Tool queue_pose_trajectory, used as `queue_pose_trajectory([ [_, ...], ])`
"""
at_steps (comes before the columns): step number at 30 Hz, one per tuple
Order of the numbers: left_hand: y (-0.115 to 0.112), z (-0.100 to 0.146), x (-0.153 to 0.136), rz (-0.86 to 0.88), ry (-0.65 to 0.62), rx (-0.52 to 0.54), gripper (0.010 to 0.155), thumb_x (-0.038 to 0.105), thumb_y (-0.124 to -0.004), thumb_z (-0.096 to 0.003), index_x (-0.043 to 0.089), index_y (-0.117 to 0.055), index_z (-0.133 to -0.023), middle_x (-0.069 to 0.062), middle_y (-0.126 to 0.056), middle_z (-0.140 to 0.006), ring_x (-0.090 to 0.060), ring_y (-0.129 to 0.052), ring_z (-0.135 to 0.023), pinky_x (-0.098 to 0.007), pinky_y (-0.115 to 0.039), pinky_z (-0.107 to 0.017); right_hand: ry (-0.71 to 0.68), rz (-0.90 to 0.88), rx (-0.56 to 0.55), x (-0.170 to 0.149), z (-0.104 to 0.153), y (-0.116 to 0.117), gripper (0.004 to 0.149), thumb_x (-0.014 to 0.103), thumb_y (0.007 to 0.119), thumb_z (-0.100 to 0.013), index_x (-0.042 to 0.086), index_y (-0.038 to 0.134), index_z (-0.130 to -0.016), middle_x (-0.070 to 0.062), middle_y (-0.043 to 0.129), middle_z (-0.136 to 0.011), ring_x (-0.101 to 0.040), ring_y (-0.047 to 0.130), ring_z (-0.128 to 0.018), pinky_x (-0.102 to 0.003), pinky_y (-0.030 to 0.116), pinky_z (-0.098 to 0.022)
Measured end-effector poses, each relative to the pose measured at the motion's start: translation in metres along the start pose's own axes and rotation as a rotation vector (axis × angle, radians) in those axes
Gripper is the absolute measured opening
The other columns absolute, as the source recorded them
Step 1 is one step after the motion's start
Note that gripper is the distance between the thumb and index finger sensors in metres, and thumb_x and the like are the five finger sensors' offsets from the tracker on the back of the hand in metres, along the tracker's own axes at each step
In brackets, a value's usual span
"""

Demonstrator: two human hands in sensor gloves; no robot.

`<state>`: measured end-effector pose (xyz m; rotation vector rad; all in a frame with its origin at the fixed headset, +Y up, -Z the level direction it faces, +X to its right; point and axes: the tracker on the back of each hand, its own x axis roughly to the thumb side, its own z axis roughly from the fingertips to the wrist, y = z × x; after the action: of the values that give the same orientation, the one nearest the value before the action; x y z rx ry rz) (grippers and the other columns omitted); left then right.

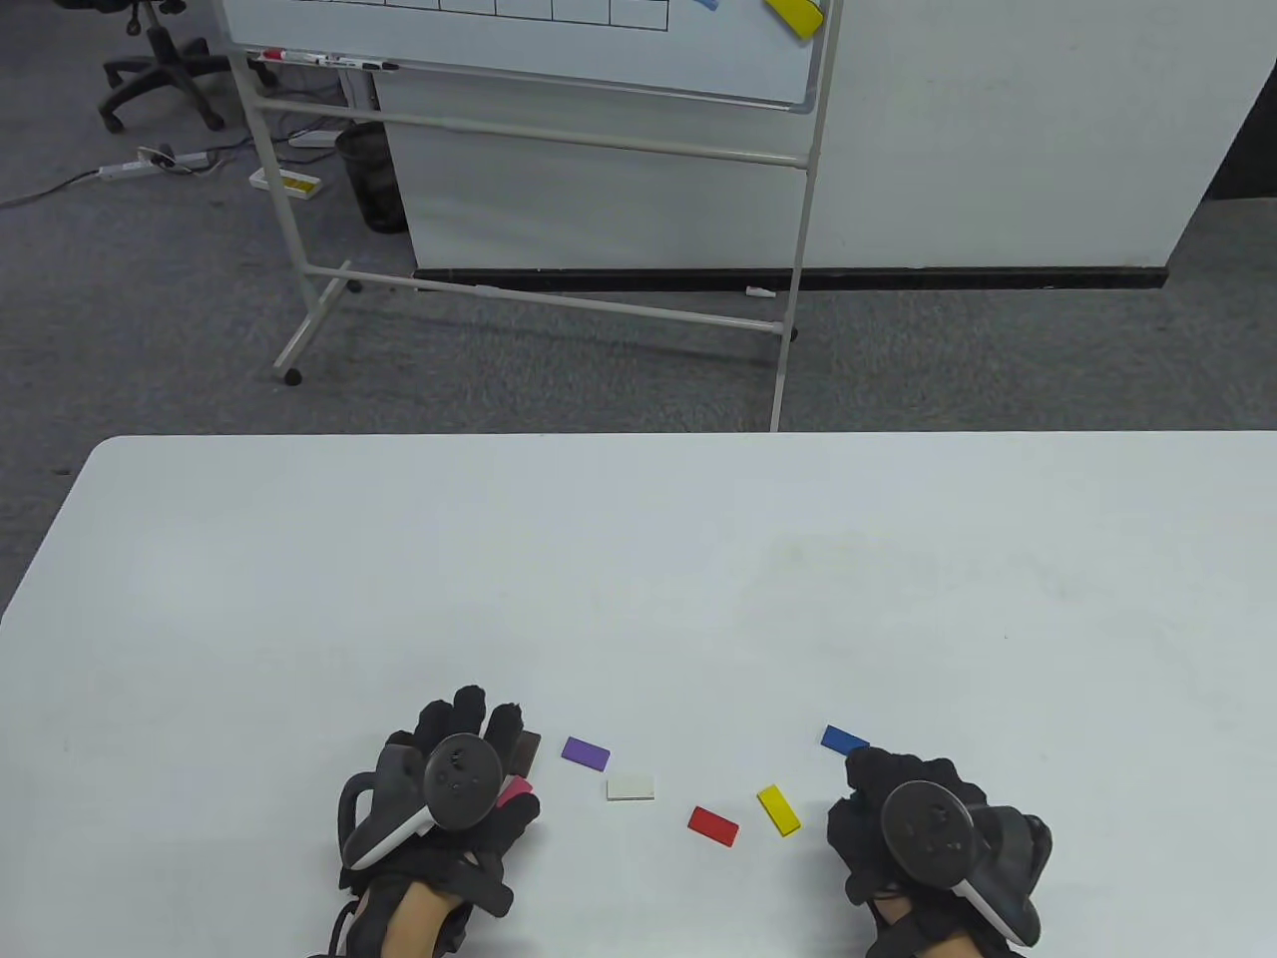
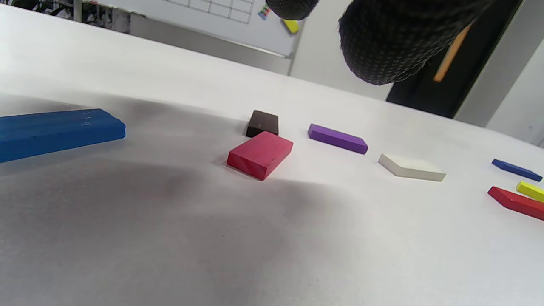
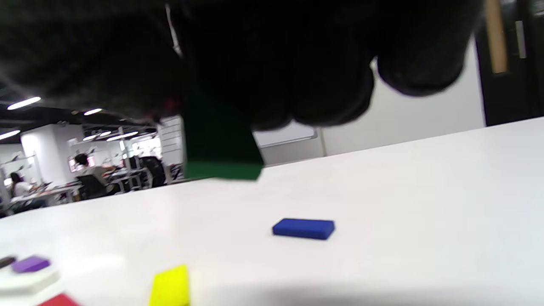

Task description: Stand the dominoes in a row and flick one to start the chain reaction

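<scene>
Several coloured dominoes lie flat on the white table [image 1: 638, 559]: purple [image 1: 586, 752], white [image 1: 631, 787], red [image 1: 713, 825], yellow [image 1: 778, 809] and blue [image 1: 845, 739]. My left hand [image 1: 477, 723] hovers with relaxed fingers over a dark brown domino [image 1: 527, 746] and a pink one [image 1: 516, 791]. The left wrist view shows its fingertips [image 2: 382, 42] holding nothing, and another blue domino [image 2: 55, 131] lying flat under the hand. My right hand [image 1: 873, 788] curls just right of the yellow domino. In the right wrist view it pinches a green domino [image 3: 219, 148] upright, just above the table.
Beyond the table's far edge stands a whiteboard on a wheeled frame [image 1: 539, 130], with a white partition [image 1: 998, 150] behind it and grey carpet below. An office chair [image 1: 160, 70] is at the far left. People sit at desks far off [image 3: 85, 174].
</scene>
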<state>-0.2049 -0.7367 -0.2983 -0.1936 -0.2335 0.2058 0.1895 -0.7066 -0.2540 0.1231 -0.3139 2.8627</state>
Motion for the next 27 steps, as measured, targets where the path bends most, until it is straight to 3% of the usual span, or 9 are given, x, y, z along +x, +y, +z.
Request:
queue_pose_trajectory([
  [3, 0.000, 0.001, 0.000, -0.001, 0.000, -0.001, 0.084, 0.057, -0.076, -0.0506, 0.022, -0.033, -0.114, -0.011, -0.011, -0.116, -0.049, -0.021, -0.107, -0.073, -0.025, -0.069, -0.054, 0.001, 0.020, 0.012, 0.001, 0.004, 0.045, 0.046, 0.095, -0.039, 0.022, 0.091, -0.077, -0.007, 0.099, -0.074, -0.032, 0.101, -0.055, -0.059, 0.079, -0.051],
  [7, 0.000, 0.001, -0.001, 0.002, 0.004, -0.004, 0.084, 0.057, -0.076, -0.0505, 0.022, -0.034, -0.114, -0.011, -0.011, -0.116, -0.049, -0.021, -0.107, -0.073, -0.025, -0.069, -0.194, -0.073, 0.062, 0.026, 0.007, 0.005, 0.044, 0.043, 0.096, -0.040, 0.024, 0.090, -0.079, -0.006, 0.095, -0.080, -0.033, 0.098, -0.061, -0.059, 0.076, -0.053],
  [14, -0.001, 0.001, 0.001, -0.005, -0.002, -0.016, 0.084, 0.057, -0.076, -0.0505, 0.022, -0.034, -0.114, -0.012, -0.011, -0.116, -0.049, -0.021, -0.107, -0.073, -0.026, -0.069, -0.442, -0.040, 0.024, 0.060, 0.020, 0.010, 0.040, 0.042, 0.096, -0.042, 0.024, 0.094, -0.078, -0.004, 0.098, -0.081, -0.030, 0.100, -0.061, -0.056, 0.078, -0.052],
  [19, -0.002, 0.000, 0.001, -0.003, -0.010, -0.015, 0.084, 0.056, -0.076, -0.0505, 0.022, -0.033, -0.114, -0.011, -0.011, -0.116, -0.049, -0.022, -0.108, -0.073, -0.026, -0.069, -0.519, 0.024, 0.109, 0.074, 0.023, 0.029, 0.063, 0.039, 0.095, -0.043, 0.023, 0.075, -0.101, -0.002, 0.094, -0.086, -0.026, 0.099, -0.058, -0.047, 0.082, -0.041],
  [27, -0.002, 0.000, 0.001, 0.001, -0.012, -0.019, 0.084, 0.056, -0.076, -0.0505, 0.022, -0.033, -0.114, -0.011, -0.011, -0.116, -0.049, -0.022, -0.108, -0.073, -0.026, -0.069, -0.573, 0.012, 0.164, 0.083, 0.025, 0.046, 0.066, 0.037, 0.095, -0.044, 0.024, 0.069, -0.103, -0.001, 0.092, -0.088, -0.023, 0.100, -0.055, -0.041, 0.085, -0.034],
])
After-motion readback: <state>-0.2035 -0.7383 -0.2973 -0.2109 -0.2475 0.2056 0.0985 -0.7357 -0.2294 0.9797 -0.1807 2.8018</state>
